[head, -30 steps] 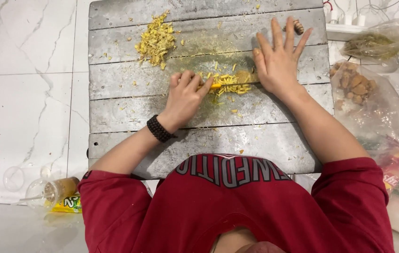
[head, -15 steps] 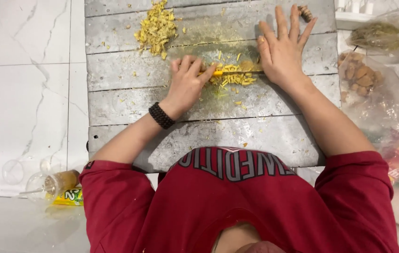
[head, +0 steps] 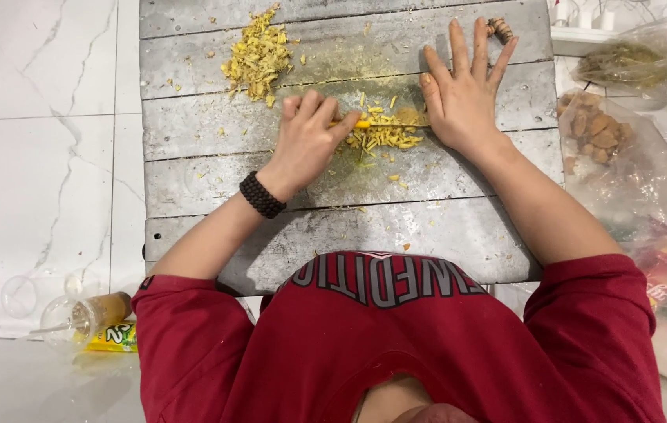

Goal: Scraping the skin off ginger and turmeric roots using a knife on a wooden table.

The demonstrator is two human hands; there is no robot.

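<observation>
I watched from above as the two hands worked on a grey wooden board (head: 271, 243) made of planks, lying on a white marble-patterned floor (head: 36, 117). The left hand (head: 307, 141) was curled tight around a knife handle; only a short orange-yellow stretch of the knife (head: 361, 124) showed past the fingers, so I could not tell the shape of its blade. The right hand (head: 462, 94) lay flat and spread wide, fingers pointing away from the body, its thumb side pressing down on what looked like the far end of the knife. Between the two hands, under the knife, sat a small heap of chopped yellow root (head: 384, 137), cut into thin slivers, with a few stray bits just beside it. A larger pile of finer yellow shavings (head: 257, 55) sat well apart, towards the board's far left corner. A black braided wristband (head: 261, 194) circled the left wrist, and both arms came out of red sleeves (head: 192, 337).

To the right of the board I saw a clear plastic bag of brown knobbly roots (head: 598, 133) and, farther off, another bag of dried greenish stuff (head: 623, 63). At the lower left, on the floor, lay a clear plastic cup with brown liquid (head: 98, 313), tipped on its side, touching a yellow wrapper (head: 110, 338).
</observation>
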